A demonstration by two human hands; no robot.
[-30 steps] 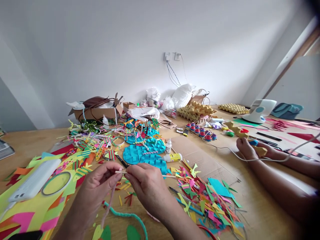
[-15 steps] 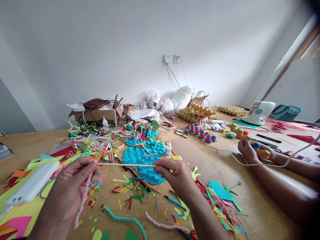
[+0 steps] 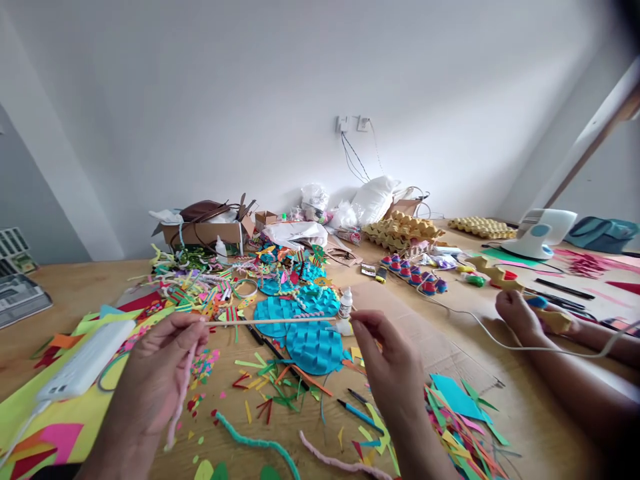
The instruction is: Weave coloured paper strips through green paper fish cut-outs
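My left hand (image 3: 157, 370) is closed, pinching the left end of a thin wooden stick (image 3: 273, 322) together with a pink pipe cleaner (image 3: 179, 407) that hangs down from its fingers. My right hand (image 3: 387, 363) is closed on the stick's right end. The stick lies level between both hands, above blue woven paper shapes (image 3: 305, 333). A teal pipe cleaner (image 3: 255, 441) and another pink pipe cleaner (image 3: 340, 462) lie on the wooden table (image 3: 75, 293) below my hands.
Coloured paper scraps (image 3: 450, 420) litter the table. A glue bottle (image 3: 345, 303) stands behind the stick. A white phone (image 3: 85, 363) lies left. Another person's hand (image 3: 520, 313) holds a corded tool at right. A cardboard box (image 3: 205, 230), egg trays (image 3: 403, 230) and bags line the wall.
My hands moved apart from touching at the stick's left part to holding its two ends. The stick now hangs level, and the view shifted slightly left.
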